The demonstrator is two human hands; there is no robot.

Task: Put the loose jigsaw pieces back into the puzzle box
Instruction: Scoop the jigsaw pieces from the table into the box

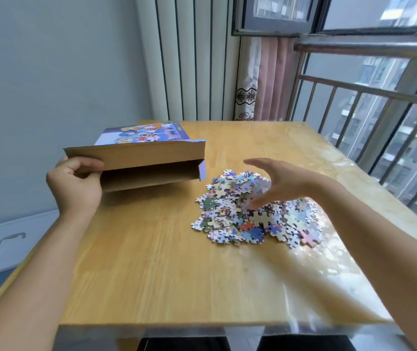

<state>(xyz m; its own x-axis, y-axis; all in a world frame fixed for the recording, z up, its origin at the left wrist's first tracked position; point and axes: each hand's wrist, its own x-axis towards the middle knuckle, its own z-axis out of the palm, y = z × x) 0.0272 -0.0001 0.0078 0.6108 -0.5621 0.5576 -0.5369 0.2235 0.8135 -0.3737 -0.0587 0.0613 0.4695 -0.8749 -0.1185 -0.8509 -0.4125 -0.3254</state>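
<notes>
A flat cardboard puzzle box point(151, 150) with a cartoon picture on top lies at the table's far left, its open end facing me and the flap lifted. My left hand point(75, 183) grips the near left corner of that flap. A heap of colourful loose jigsaw pieces point(253, 219) lies on the table to the right of the box. My right hand point(275, 183) hovers over the heap with fingers spread and straight, fingertips pointing down toward the pieces. I see no piece held in it.
The wooden table point(151, 262) carries a clear plastic cover that wrinkles at the right and near edges. A window railing point(369, 97) runs close along the right side. A curtain point(265, 79) hangs behind. A pale drawer unit point(7, 239) stands left of the table.
</notes>
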